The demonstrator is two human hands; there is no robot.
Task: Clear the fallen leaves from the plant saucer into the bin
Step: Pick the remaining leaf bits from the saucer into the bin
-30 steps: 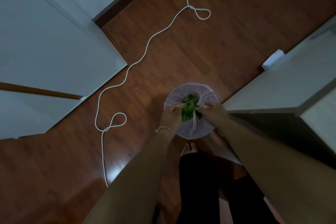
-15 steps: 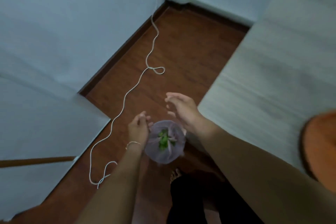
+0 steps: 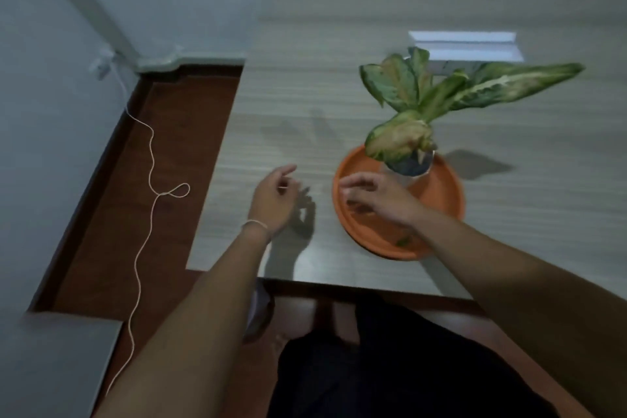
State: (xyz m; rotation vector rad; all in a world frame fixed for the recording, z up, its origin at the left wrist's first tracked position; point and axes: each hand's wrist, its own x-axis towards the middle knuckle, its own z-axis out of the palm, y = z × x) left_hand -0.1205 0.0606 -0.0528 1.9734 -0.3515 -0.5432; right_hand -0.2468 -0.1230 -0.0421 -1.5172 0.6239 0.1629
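**Hands over the saucer, both empty**

While the person stands at the near edge of the desk (image 3: 339, 85), both bare arms reach out over its pale wood-grain top. The right hand (image 3: 380, 197) hangs over the left part of the orange plant saucer (image 3: 448, 187), palm down, its fingers (image 3: 353, 181) loosely curled and spread apart, gripping nothing that I can see. Under the fingertips lies a small dark scrap on the saucer floor, too blurred to name. A little green leaf (image 3: 403, 241) rests in the saucer near its front rim, just beside the right forearm.

The left hand (image 3: 274, 200) hovers above the bare desk just left of the saucer, apart from it, with fingers half open and empty; a thin bracelet (image 3: 254, 224) circles that wrist. Its shadow falls on the desk below.

At the back of the saucer stands a small pot (image 3: 412, 166) with a plant (image 3: 441, 95) whose broad, mottled leaves lean right.

Down on the brown floor (image 3: 176, 146), left of the desk, a white cord (image 3: 149, 180) snakes along by the wall. A sliver of the bin (image 3: 259, 312) shows below the desk edge, beside the left forearm.
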